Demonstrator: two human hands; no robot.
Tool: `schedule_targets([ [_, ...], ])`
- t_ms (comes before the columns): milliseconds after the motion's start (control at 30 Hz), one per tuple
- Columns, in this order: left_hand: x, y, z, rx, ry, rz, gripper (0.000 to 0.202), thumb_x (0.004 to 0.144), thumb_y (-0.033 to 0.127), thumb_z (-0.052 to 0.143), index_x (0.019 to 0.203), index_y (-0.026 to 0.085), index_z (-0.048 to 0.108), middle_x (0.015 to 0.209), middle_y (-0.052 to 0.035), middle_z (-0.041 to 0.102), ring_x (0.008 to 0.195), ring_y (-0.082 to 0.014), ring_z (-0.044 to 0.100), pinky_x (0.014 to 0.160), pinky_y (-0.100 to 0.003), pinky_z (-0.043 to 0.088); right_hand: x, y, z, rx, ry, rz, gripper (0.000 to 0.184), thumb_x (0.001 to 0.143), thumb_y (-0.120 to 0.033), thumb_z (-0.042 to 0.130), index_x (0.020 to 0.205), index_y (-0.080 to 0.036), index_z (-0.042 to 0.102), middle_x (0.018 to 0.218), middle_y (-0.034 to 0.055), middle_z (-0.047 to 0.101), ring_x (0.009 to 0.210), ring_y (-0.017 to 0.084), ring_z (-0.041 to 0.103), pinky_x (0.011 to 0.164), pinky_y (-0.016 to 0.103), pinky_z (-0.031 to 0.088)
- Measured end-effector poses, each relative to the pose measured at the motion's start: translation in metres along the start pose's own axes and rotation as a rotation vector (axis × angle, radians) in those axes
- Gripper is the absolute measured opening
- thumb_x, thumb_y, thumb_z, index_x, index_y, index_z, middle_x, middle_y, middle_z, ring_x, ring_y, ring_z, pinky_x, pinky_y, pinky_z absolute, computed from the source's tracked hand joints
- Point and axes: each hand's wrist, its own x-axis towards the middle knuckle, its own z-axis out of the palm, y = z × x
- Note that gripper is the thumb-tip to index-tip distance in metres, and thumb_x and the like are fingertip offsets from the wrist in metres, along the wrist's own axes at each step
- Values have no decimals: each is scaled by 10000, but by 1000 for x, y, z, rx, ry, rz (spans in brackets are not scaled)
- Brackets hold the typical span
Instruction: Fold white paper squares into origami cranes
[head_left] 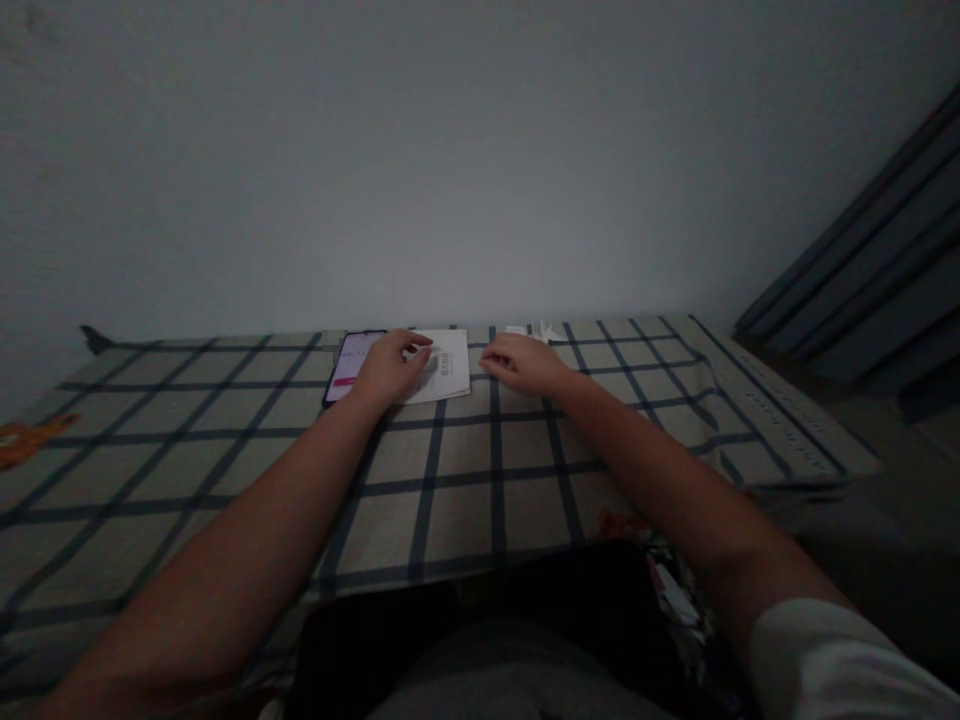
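My left hand (394, 368) rests over the left part of a white sheet or thin booklet (456, 378), its fingers bent and a gap showing between thumb and forefinger. Nothing is visible between those fingers. On the sheet are some dark printed marks, partly covered by the hand. Just left of it lies a phone (349, 358) with a lit screen and a pink button. To the right of the sheet, apart from it, my right hand (519, 363) is closed with fingertips together. Whatever it may hold is hidden. White paper scraps (547, 332) lie behind this hand.
A checked cloth (465, 470) covers the table, which meets a plain wall (480, 180) at the back. An orange object (30, 438) lies at the left edge. Dark curtain folds (870, 240) hang at the right.
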Motion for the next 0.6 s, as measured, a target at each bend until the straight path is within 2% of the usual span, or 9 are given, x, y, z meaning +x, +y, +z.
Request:
schedule_targets([
  [67, 0, 0, 1, -7, 9, -5, 289, 860, 348, 617, 1044, 178, 761, 1054, -117, 730, 862, -226, 657, 815, -318, 502, 10, -19, 9, -6, -131, -159, 314, 1006, -394, 519, 1117, -175, 716, 1154, 109, 686, 1071, 217, 595, 878, 311, 424],
  [100, -1, 1, 2, -8, 13, -5, 286, 860, 339, 613, 1044, 177, 760, 1057, -117, 731, 869, -226, 659, 814, -314, 502, 15, -26, 14, -34, -163, -192, 337, 998, -417, 539, 1163, -179, 713, 1205, 116, 674, 1113, 228, 588, 894, 318, 430],
  [200, -2, 2, 1, -5, 10, -3, 280, 860, 321, 608, 1042, 169, 757, 1066, -119, 731, 871, -222, 665, 810, -306, 502, 24, -36, 28, -169, -231, -193, 333, 972, -378, 590, 1212, -185, 715, 1257, 132, 658, 1113, 254, 595, 851, 333, 448],
  [267, -3, 3, 0, -7, 14, 3, 291, 861, 319, 607, 1056, 160, 752, 1074, -119, 730, 867, -219, 667, 801, -306, 505, 27, -34, 36, -207, -260, -188, 331, 1004, -355, 536, 1220, -187, 722, 1214, 130, 679, 1085, 260, 608, 823, 340, 446],
  [333, -3, 5, -2, -21, 46, 18, 311, 866, 322, 602, 1083, 152, 746, 1075, -115, 727, 873, -216, 666, 800, -309, 509, 28, -29, 42, -213, -232, -166, 380, 1050, -360, 434, 1193, -180, 736, 1150, 129, 704, 1065, 262, 617, 826, 352, 443],
  [433, -5, 10, -5, -44, 110, 44, 318, 883, 315, 577, 1110, 160, 735, 1087, -100, 715, 900, -208, 662, 822, -312, 514, 28, -21, 49, -126, -137, -75, 405, 1057, -364, 422, 1090, -145, 761, 1106, 140, 727, 1055, 254, 623, 858, 354, 442],
  [533, -7, 17, -6, -68, 98, 52, 308, 893, 322, 573, 1114, 171, 724, 1090, -91, 705, 881, -195, 658, 781, -301, 519, 29, -15, 53, 116, -34, 3, 245, 991, -294, 584, 997, -137, 773, 1077, 116, 738, 1051, 208, 632, 929, 317, 437],
  [600, -8, 21, -6, -84, 73, 92, 297, 901, 333, 577, 1099, 166, 723, 1075, -95, 703, 878, -195, 656, 768, -301, 518, 30, -12, 55, 293, 27, 114, 148, 915, -264, 695, 893, -141, 774, 1000, 96, 741, 970, 178, 649, 894, 287, 452],
])
